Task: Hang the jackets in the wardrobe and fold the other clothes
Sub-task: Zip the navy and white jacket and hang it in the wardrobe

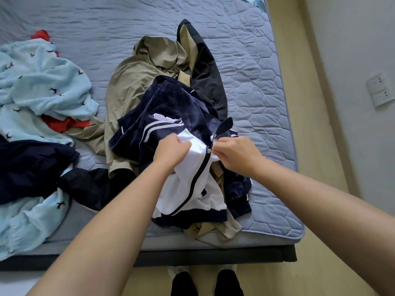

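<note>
Head view: a bed (pixel 256 82) with a blue-grey quilted cover fills most of the frame. A navy jacket (pixel 171 107) with white lining and white stripes lies bunched by the bed's near edge, towards its near right corner. It sits on top of a khaki garment (pixel 132 86) and a black garment (pixel 207 82).

The left hand (pixel 173 151) has its grip clamped on the white lining. The right hand (pixel 237 154) has its grip pinched on the jacket's zip edge, just beside the puller.

Along the bed's left edge lie a light blue fleece (pixel 42 82), a red garment (pixel 64 123) and a dark navy garment (pixel 32 167).

A yellowish floor (pixel 316 146) runs along the bed's right side to a pale wall (pixel 352 50) with a socket plate (pixel 379 90). The person's feet (pixel 228 283) stand at the near edge.
</note>
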`<state>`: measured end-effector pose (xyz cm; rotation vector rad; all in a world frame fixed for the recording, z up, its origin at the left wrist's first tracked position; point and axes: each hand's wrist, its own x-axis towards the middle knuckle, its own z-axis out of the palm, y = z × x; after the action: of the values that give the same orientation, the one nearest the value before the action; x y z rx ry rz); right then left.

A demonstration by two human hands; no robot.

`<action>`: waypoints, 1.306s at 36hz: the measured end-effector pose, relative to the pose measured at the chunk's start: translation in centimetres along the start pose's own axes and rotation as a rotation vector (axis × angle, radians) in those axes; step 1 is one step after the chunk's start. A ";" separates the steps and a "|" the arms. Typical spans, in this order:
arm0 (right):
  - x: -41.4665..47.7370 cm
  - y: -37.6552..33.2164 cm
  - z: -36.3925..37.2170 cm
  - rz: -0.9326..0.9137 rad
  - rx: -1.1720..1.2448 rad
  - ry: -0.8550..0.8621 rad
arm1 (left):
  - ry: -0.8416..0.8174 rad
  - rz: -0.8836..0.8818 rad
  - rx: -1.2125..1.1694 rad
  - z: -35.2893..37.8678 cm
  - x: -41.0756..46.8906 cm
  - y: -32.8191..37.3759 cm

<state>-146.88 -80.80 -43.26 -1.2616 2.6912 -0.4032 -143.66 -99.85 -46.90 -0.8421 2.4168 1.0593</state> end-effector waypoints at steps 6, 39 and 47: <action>-1.7 -0.7 1.3 0.047 0.173 -0.073 | -0.153 -0.056 0.145 1.7 1.1 4.1; 0.5 -3.3 9.4 1.498 1.552 -0.078 | -0.490 -0.291 -1.029 4.2 -3.7 -6.0; -0.1 -5.4 9.5 1.169 1.573 -0.001 | -0.200 -0.265 -0.499 4.0 -4.0 -8.5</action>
<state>-140.56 -85.73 -50.66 0.6542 1.5709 -1.6189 -134.74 -99.94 -51.94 -1.1120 1.8363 1.5770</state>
